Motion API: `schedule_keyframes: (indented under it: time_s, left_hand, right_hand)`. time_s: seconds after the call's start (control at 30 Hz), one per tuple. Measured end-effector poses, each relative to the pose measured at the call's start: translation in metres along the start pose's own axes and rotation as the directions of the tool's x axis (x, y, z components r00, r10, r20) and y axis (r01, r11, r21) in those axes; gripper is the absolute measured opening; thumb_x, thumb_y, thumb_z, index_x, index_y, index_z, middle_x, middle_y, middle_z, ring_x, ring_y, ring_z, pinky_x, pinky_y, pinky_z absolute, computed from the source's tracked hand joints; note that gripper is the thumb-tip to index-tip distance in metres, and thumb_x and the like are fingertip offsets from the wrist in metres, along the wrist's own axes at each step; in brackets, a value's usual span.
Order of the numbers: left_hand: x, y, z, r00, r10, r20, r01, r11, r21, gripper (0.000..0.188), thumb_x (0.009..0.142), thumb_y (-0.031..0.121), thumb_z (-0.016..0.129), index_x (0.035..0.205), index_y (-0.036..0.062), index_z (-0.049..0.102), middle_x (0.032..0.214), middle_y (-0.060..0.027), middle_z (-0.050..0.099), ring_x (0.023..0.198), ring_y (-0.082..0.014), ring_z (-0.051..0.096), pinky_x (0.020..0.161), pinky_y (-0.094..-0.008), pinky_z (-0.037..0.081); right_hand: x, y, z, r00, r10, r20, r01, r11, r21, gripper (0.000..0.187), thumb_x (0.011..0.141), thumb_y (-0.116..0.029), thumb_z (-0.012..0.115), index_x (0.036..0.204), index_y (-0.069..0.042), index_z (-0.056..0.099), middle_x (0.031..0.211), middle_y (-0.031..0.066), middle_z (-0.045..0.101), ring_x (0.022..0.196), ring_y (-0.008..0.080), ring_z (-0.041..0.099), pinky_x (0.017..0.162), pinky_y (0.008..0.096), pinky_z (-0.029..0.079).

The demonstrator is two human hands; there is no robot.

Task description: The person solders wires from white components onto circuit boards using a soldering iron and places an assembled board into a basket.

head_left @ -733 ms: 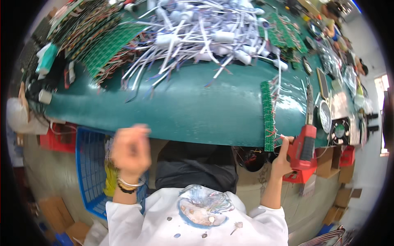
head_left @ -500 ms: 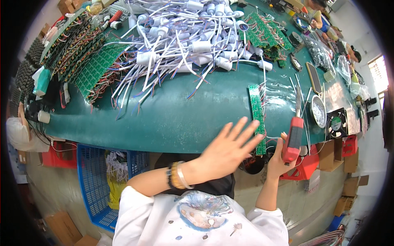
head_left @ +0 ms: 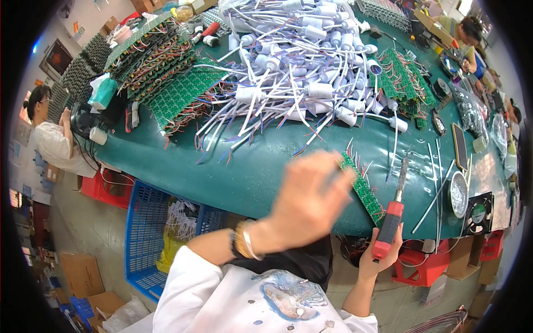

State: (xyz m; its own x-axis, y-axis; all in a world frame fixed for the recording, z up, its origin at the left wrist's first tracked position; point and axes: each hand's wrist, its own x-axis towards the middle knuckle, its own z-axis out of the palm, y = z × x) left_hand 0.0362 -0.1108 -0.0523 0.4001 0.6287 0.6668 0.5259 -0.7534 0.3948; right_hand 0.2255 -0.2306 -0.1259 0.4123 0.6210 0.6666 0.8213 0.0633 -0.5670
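My right hand [head_left: 381,251], at the table's front edge, is closed round a soldering iron [head_left: 390,225] with a red and dark grey handle; its metal tip points away from me. A narrow green circuit board strip [head_left: 363,191] with thin red and white wires lies aslant beside the iron, its near end by the handle. Over the table's front part, my left hand [head_left: 311,202] is smeared by motion, its fingers bent near the board's far end. Whether they touch or grip the board cannot be made out.
White lamp sockets with cables [head_left: 319,91] are heaped at the back. Stacked green boards [head_left: 180,100] stand left, more boards [head_left: 402,77] right. A metal bowl [head_left: 458,194], a small fan [head_left: 479,213] and thin rods lie right. A blue basket [head_left: 147,244] stands below. Other people sit nearby.
My view has swung, so the table sits further right. The circuit board strip has turned from nearly upright in view to aslant. My left hand's spread fingers have bent; my right still holds the iron.
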Motion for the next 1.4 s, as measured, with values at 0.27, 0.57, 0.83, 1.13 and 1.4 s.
schedule_keyframes:
  time_s: [0.27,0.57,0.83,1.13,1.4]
  left_hand:
    - [0.073,-0.137,-0.045,0.985,-0.168,-0.028,0.151,0.788,0.597,0.039,0.084,0.028,0.062,0.112,0.0009,0.059,0.092,-0.0138,0.064,0.088,-0.0309,0.057,0.08,-0.0431,0.041]
    - [0.016,-0.123,-0.056,0.992,0.08,0.093,-0.1,0.968,0.23,0.019,0.075,-0.001,0.061,0.092,0.0057,0.066,0.077,-0.0076,0.061,0.068,-0.0275,0.056,0.061,-0.0365,0.043]
    - [-0.018,-0.077,-0.081,0.952,-0.217,0.216,0.142,0.938,0.316,0.039,0.071,0.014,0.074,0.108,0.0062,0.064,0.108,-0.0112,0.06,0.099,-0.0296,0.054,0.082,-0.0392,0.041]
    - [-0.014,-0.076,-0.028,0.941,-0.138,0.309,0.078,0.977,0.199,0.033,0.075,0.014,0.072,0.104,0.0023,0.059,0.097,-0.01,0.062,0.093,-0.0281,0.056,0.082,-0.0383,0.039]
    - [-0.019,-0.039,-0.013,0.978,-0.049,0.203,0.091,0.975,-0.203,0.015,0.077,0.0,0.067,0.089,-0.0006,0.059,0.078,-0.0121,0.063,0.064,-0.0276,0.061,0.054,-0.0332,0.046]
  right_hand:
    - [0.008,-0.003,0.005,0.978,-0.206,0.027,0.207,0.975,-0.08,0.045,0.074,-0.01,0.071,0.113,0.005,0.054,0.104,0.0178,0.065,0.091,0.0357,0.064,0.088,0.0476,0.049]
    - [-0.004,0.009,0.002,0.988,-0.153,-0.002,0.153,0.988,0.028,0.04,0.077,0.003,0.068,0.114,0.006,0.053,0.104,0.0179,0.063,0.086,0.0247,0.064,0.079,0.0326,0.05]
    - [-0.008,0.016,-0.005,0.989,-0.103,0.106,0.098,0.994,0.051,0.048,0.075,0.002,0.072,0.118,0.006,0.05,0.107,0.0188,0.063,0.09,0.0248,0.063,0.082,0.0318,0.049]
    - [-0.017,-0.006,-0.019,0.983,0.184,0.016,-0.184,0.983,0.026,0.041,0.084,-0.009,0.066,0.118,0.007,0.05,0.115,0.0226,0.06,0.106,0.0328,0.059,0.093,0.0392,0.044]
    - [-0.007,-0.034,-0.032,0.984,0.132,0.119,-0.167,0.914,0.369,0.042,0.09,-0.013,0.058,0.123,0.007,0.042,0.089,0.0131,0.057,0.084,0.0241,0.057,0.082,0.0392,0.046]
